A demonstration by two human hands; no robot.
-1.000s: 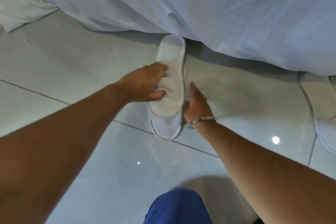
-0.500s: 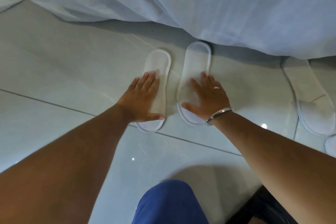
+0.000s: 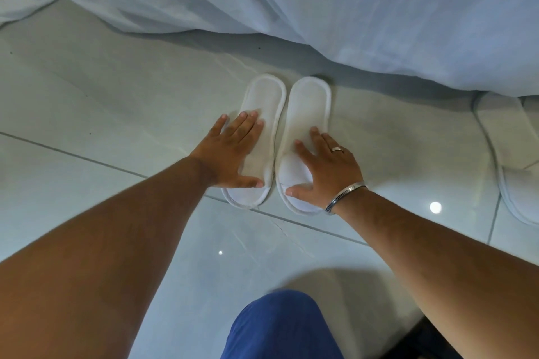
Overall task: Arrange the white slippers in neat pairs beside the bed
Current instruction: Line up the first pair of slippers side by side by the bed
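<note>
On the tiled floor, at the bed's edge: two white slippers lie side by side, heels toward the hanging bed sheet (image 3: 350,9), toe caps toward the person.
Left slipper (image 3: 264,114): flat on the floor tiles (image 3: 102,102), long edge just beside its partner, nearly touching.
Right slipper (image 3: 309,108): parallel to the first, its heel set a shade nearer the person than the left one's.
Left hand (image 3: 233,154): fingers spread, palm flat on the left slipper; pressing, not gripping.
Right hand (image 3: 326,166): fingers spread, palm flat over the toe cap of the right slipper; nothing clasped. Ring and bracelet (image 3: 345,192) on this side.
Other slippers: a third slipper (image 3: 507,154) lies well apart at the right edge of view, partly cut off; a sliver of another shows beyond it. Whether those two form a tidy pair cannot be told.
Progress (judgement): this pair looks essentially placed; only a small squaring of the ends seems left.
Remaining (judgement): lift both palms off, then check or straighten the slippers to the right.
</note>
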